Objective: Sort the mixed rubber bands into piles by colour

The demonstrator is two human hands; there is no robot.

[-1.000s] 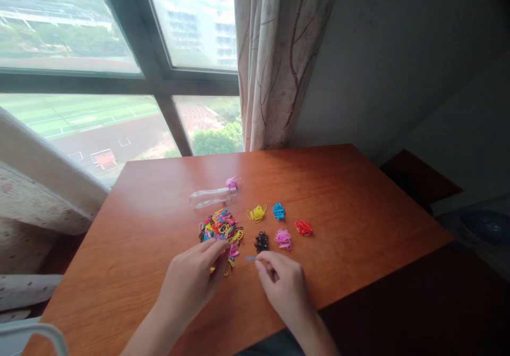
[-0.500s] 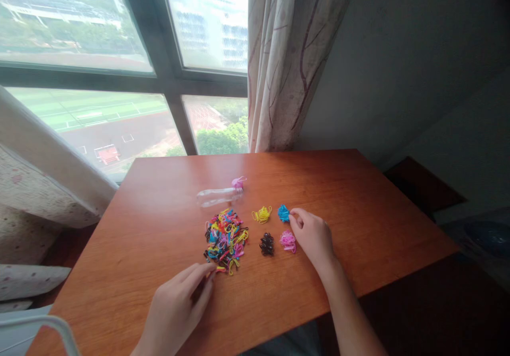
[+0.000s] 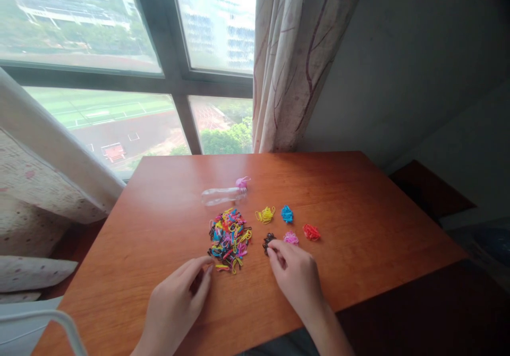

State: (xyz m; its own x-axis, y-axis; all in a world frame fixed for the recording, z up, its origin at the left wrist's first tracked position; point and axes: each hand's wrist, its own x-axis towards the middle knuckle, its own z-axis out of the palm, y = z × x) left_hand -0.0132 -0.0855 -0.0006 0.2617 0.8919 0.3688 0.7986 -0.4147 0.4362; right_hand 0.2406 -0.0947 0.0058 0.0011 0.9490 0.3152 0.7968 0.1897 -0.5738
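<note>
A mixed pile of small coloured hair ties (image 3: 230, 236) lies on the wooden table. At its near left edge my left hand (image 3: 179, 297) has thumb and forefinger pinched; whatever is between the tips is too small to make out. My right hand (image 3: 297, 271) pinches at the near right side of a small heap of black hair ties (image 3: 268, 242), and its fingertips hide part of that heap. Partly behind the right hand is a pink heap (image 3: 291, 237). Yellow (image 3: 265, 215), blue (image 3: 287, 214) and red hair ties (image 3: 311, 232) form separate heaps around these.
Behind the mixed pile a clear plastic bottle-like container (image 3: 223, 195) lies on its side, with a pink piece (image 3: 243, 182) at its right end. The table (image 3: 119, 249) meets a window with curtains (image 3: 287, 79). A white curved tube (image 3: 59, 319) stands at the lower left.
My right hand has moved from the blue heap toward me and left, to the black heap, uncovering the red heap. The left hand stays beside the mixed pile. The view has shifted slightly.
</note>
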